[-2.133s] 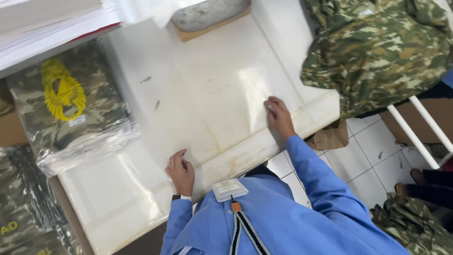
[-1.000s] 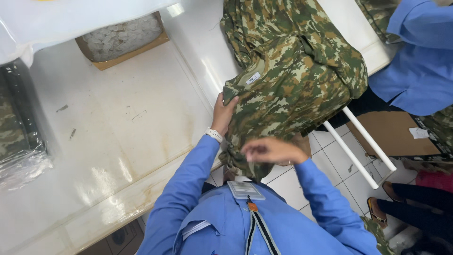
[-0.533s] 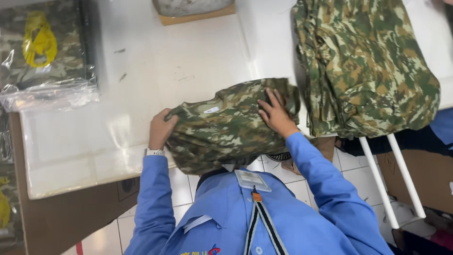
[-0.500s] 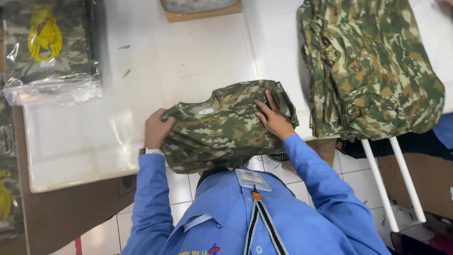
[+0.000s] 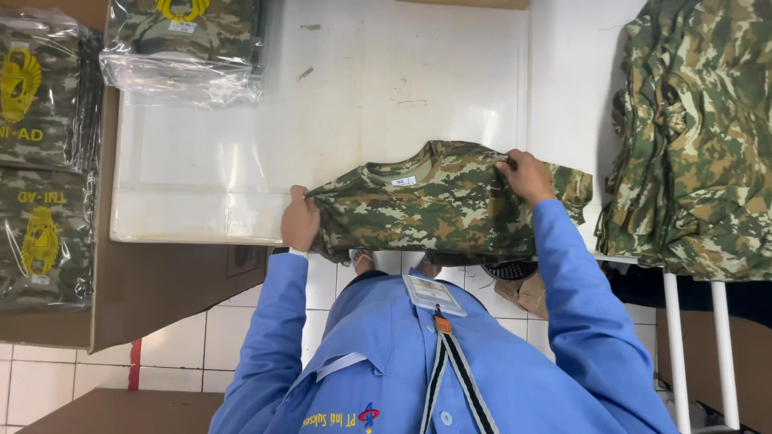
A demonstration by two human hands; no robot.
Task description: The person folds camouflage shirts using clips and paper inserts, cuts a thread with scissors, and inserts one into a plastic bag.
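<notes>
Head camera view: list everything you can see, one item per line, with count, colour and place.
camouflage T-shirt: one, green and brown, at the near edge of the table, held at both shoulders.
pile of camouflage garments: one pile, green and brown, on the table at the right.
bagged camouflage shirts: one clear bag at the far left of the table; at least two more on the cardboard at the left.
table: one, white, in the middle.
cardboard sheet: one, brown, left of the table.
floor tiles: white, below.
badge on a striped lanyard: one, on the blue shirt.
left hand: grip on the T-shirt's left shoulder.
right hand: grip on its right shoulder.
</notes>
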